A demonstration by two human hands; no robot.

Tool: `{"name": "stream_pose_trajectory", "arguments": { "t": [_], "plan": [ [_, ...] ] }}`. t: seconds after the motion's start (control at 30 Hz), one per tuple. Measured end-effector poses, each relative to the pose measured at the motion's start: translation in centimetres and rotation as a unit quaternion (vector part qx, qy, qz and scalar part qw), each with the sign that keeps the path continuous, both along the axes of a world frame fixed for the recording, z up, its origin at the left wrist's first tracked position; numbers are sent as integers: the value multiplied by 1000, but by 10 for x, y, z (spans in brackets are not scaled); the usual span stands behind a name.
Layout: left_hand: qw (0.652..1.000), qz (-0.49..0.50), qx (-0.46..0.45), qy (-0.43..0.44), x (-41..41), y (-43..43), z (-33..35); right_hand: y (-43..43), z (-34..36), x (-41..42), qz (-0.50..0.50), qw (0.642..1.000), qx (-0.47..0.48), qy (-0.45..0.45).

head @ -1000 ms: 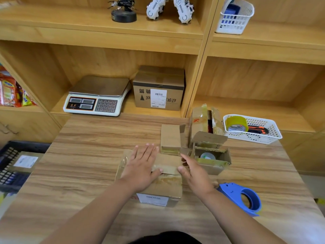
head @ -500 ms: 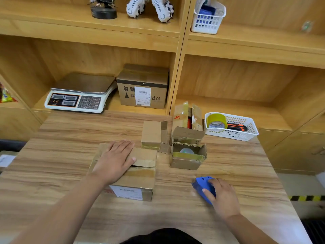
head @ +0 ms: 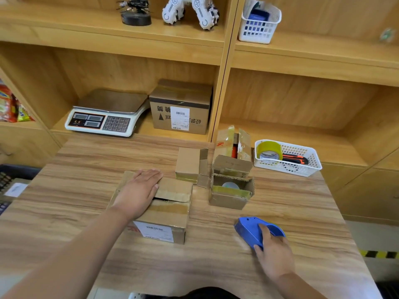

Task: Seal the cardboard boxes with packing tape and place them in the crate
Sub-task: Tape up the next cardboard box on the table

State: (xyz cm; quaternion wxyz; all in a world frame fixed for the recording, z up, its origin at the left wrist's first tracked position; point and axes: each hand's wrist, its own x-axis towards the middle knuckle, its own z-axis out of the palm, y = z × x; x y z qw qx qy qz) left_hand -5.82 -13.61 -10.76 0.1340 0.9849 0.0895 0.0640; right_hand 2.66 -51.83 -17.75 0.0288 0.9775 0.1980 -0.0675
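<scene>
The right hand (head: 274, 255) curls round the blue tape dispenser (head: 248, 230), which lies on the near right of the table (head: 302, 212). The left hand (head: 138, 190) lies flat with its fingers straight, pressing down the flaps of the cardboard box (head: 170, 214) at the table's middle, where the top seam gapes a little. A smaller open box (head: 231, 197) stands just beyond on the right, and the dark crate (head: 13, 175) shows at the left edge.

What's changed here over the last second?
The right hand left the cardboard box, moved right and nearer the person, and gripped the blue tape dispenser. The left hand still presses the flaps flat; the box stays put.
</scene>
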Motion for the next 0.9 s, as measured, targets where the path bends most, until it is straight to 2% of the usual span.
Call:
{"name": "stream_pose_trajectory", "arguments": {
  "t": [0.17,0.23,0.3,0.43,0.6,0.67,0.7,0.77,0.8,0.9],
  "plan": [
    [1000,3,-12,-12,0,0,-1,12,3,-8,27,997,71,-11],
    [1000,5,-11,-18,0,0,-1,21,8,-14,40,995,93,19],
    [999,11,-13,-28,-1,0,-1,29,12,-18,34,983,171,55],
    [999,23,-27,-39,-4,-1,1,53,34,-33,17,925,368,98],
    [998,23,-62,-22,-1,-1,15,82,65,-36,-6,844,523,120],
    [990,29,-127,-48,3,-7,29,92,76,-35,-4,824,552,129],
    [977,33,-200,-60,5,-12,38,98,82,-34,0,821,557,124],
    [930,19,-363,-47,7,-20,60,108,91,-33,16,822,560,104],
    [911,3,-411,-31,8,-24,71,113,95,-32,23,825,556,94],
    [915,-22,-402,-6,10,-29,91,126,105,-28,43,832,546,85]
  ]
}}
